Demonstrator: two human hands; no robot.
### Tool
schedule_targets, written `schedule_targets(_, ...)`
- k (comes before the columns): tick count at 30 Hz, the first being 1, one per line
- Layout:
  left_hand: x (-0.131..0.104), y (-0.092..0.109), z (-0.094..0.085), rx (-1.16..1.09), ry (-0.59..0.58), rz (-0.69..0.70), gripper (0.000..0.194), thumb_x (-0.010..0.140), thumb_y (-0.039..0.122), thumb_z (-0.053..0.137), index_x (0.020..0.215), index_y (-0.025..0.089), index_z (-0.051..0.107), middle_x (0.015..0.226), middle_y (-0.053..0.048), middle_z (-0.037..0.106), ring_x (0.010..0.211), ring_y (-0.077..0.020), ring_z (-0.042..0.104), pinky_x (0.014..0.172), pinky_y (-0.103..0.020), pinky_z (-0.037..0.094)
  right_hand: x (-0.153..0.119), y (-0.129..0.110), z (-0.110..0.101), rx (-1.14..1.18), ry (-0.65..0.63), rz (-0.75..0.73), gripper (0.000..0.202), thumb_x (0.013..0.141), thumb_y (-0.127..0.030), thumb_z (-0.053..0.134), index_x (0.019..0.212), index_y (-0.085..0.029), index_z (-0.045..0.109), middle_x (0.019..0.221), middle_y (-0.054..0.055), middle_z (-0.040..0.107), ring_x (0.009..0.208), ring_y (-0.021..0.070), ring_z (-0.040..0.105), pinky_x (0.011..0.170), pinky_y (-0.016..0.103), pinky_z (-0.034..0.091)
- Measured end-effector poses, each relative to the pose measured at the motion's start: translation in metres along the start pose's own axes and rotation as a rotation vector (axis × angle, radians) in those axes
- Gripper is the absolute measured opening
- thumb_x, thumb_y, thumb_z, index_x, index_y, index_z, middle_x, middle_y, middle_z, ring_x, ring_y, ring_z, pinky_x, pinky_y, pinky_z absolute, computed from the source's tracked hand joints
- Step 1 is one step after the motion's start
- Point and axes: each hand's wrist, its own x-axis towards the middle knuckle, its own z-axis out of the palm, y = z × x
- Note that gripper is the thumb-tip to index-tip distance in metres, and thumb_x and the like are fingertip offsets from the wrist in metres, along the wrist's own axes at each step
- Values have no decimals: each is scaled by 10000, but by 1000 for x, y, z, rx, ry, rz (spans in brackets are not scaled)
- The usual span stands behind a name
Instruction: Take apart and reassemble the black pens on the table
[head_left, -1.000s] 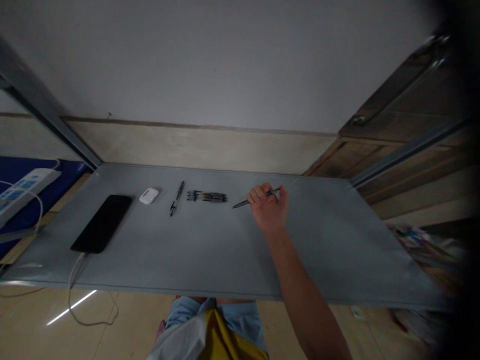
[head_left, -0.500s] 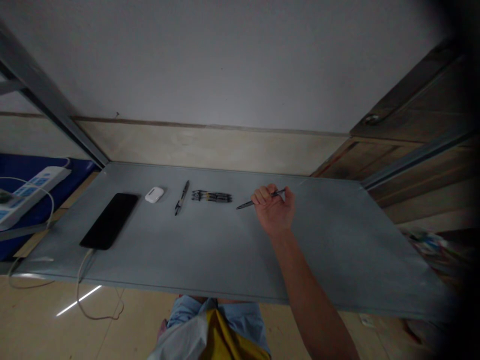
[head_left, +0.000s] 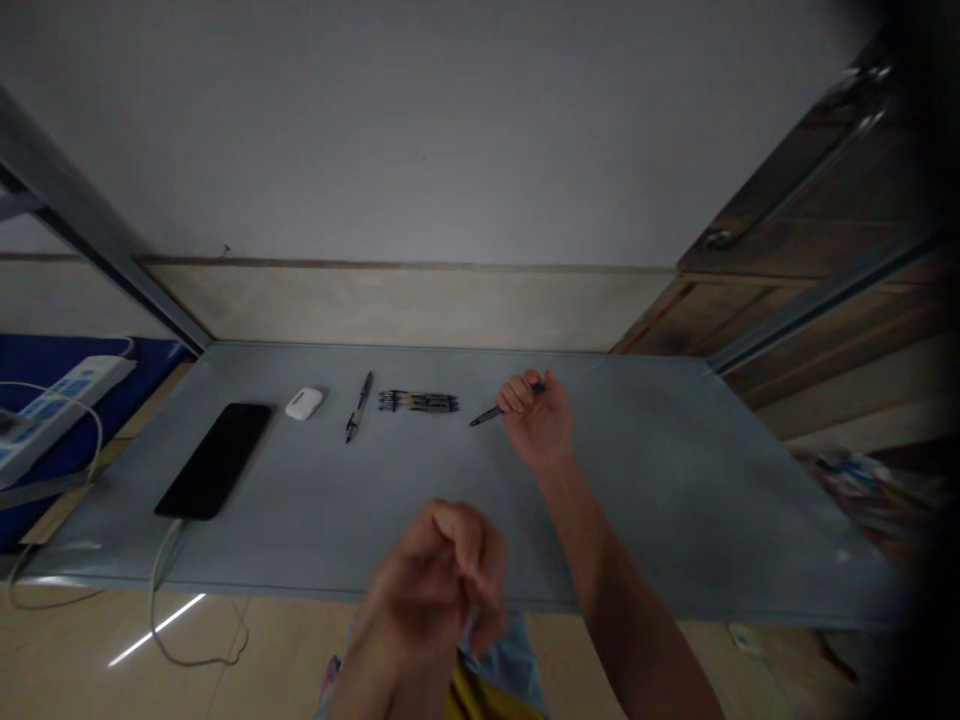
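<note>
My right hand (head_left: 536, 415) is closed around a dark pen (head_left: 487, 415), palm up over the right half of the table, and the pen's tip points left. My left hand (head_left: 442, 570) is blurred above the table's front edge. Its fingers look bent, and I cannot make out anything in them. Several black pens (head_left: 418, 402) lie side by side in a row to the left of my right hand. One more pen (head_left: 359, 407) lies apart from that row, slanted, further left.
On the left of the grey table (head_left: 337, 520) are a white earbud case (head_left: 304, 403) and a black phone (head_left: 214, 462) with a cable plugged in. A white power strip (head_left: 64, 415) lies beyond the left edge. A wall stands behind; metal posts rise at both back corners.
My left hand has come into view from below, at the table's front edge. My right hand stays near the same spot with the pen, slightly turned. The view has shifted a little.
</note>
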Motion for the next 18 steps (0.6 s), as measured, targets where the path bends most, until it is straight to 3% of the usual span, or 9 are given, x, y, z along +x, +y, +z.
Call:
schedule_targets(5, 45, -22, -37, 297, 335, 99, 223, 832, 419, 567, 870, 206, 622, 956, -76, 590, 825, -181, 554, 558, -237, 418, 7, 11, -2, -61, 53, -51, 356, 950, -455, 393, 718, -220, 525, 658, -20, 410, 605, 121, 466, 626, 259, 464)
schedule_targets(7, 59, -35, -53, 430, 349, 39, 313, 835, 476, 550, 889, 184, 650, 995, -108, 630, 829, -198, 587, 563, -245, 425, 8, 15, -4, -101, 94, -84, 375, 936, -496, 408, 716, -220, 534, 671, -21, 430, 603, 116, 471, 618, 248, 468)
schedule_targets(10, 72, -53, -64, 502, 271, -31, 386, 819, 508, 569, 989, 176, 671, 1053, -137, 654, 865, -225, 623, 570, -255, 444, 6, 20, -5, -214, 90, -73, 362, 890, -544, 481, 745, -224, 566, 582, -51, 367, 501, 103, 409, 519, 222, 430)
schedule_targets(13, 84, -65, -61, 505, 282, -6, 430, 802, 523, 595, 1054, 184, 671, 1133, -145, 644, 968, -251, 621, 601, -263, 473, -2, 23, -1, -389, 18, -123, 350, 871, -546, 515, 836, -220, 637, 607, -33, 474, 550, 111, 481, 567, 241, 458)
schedule_targets(16, 98, -65, -57, 462, 372, 111, 428, 836, 506, 569, 1104, 184, 659, 1167, -135, 639, 1053, -252, 602, 669, -270, 492, -10, 23, 5, -775, -136, -170, 276, 884, -440, 556, 1005, -230, 688, 864, 43, 652, 773, 156, 607, 737, 300, 493)
schedule_targets(18, 108, -58, -59, 411, 425, 201, 407, 842, 491, 571, 1086, 179, 664, 1141, -126, 653, 1042, -246, 611, 681, -270, 496, -15, 24, 10, -1005, -285, -252, 247, 898, -364, 558, 1086, -263, 682, 1032, 61, 656, 960, 191, 604, 869, 350, 469)
